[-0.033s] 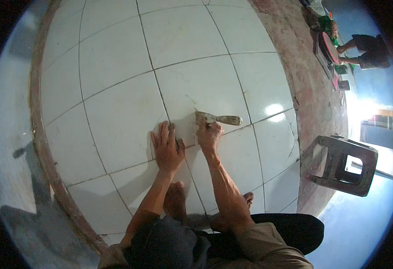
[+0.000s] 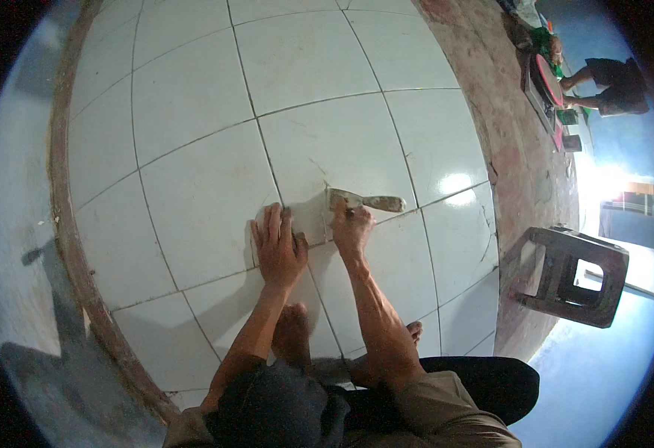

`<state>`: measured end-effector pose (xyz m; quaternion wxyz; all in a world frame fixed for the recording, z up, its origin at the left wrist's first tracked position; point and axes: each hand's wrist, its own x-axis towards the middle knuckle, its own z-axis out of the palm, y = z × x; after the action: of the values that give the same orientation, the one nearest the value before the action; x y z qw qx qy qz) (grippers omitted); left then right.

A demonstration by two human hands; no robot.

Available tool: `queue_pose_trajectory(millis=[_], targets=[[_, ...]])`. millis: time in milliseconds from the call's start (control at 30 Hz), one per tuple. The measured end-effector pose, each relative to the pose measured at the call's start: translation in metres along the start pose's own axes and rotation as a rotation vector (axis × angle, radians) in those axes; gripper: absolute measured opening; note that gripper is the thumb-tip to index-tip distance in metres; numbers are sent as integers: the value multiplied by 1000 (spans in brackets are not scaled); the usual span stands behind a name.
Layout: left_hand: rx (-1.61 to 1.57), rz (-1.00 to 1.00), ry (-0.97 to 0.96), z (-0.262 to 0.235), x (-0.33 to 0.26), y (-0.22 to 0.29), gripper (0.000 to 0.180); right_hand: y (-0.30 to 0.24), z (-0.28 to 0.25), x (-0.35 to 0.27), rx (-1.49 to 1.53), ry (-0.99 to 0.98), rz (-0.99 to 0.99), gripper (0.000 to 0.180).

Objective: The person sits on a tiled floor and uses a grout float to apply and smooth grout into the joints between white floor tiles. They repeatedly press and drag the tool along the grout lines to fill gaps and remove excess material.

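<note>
At the far left, a brown border strip (image 2: 62,172) is edging the white tile floor (image 2: 185,89). Toward the middle, the left hand (image 2: 278,246) is resting palm down on the tiles, its grip lying wide and holding nothing, apparently bracing the body. Just to its right, the right hand (image 2: 353,228) is holding the scraper (image 2: 375,201) at the blade end; this grip is closing narrowly around it while the handle is pointing right, free of the palm. The scraper is lying low over a middle tile, near a grout line. The fingers are covering part of the blade, so edge contact with the tile cannot be confirmed. Scraping the tile appears to be the step in hand; the next move is probably calling for a firm pinch, a shallow blade angle and a clear left hand. Farther right, a dark stool (image 2: 617,291) is occupying the floor's edge.
</note>
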<state>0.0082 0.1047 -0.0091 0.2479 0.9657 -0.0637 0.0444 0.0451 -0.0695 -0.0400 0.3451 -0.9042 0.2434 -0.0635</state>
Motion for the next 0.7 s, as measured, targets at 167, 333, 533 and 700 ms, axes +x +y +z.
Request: queue_pose_trajectory(millis=[167,333,533,700], targets=[[-26,-3,21,-3,5,2,57,-12,-18,1,231,119,115,34],[17,-23,0,2,2,-7,58,-39,12,-9,109,52,-62,37],[-7,-14,11,1,2,-3,56,-17,-16,20,248,89,120,32],[8,-11,0,2,4,1,57,-37,5,23,238,66,38,35]])
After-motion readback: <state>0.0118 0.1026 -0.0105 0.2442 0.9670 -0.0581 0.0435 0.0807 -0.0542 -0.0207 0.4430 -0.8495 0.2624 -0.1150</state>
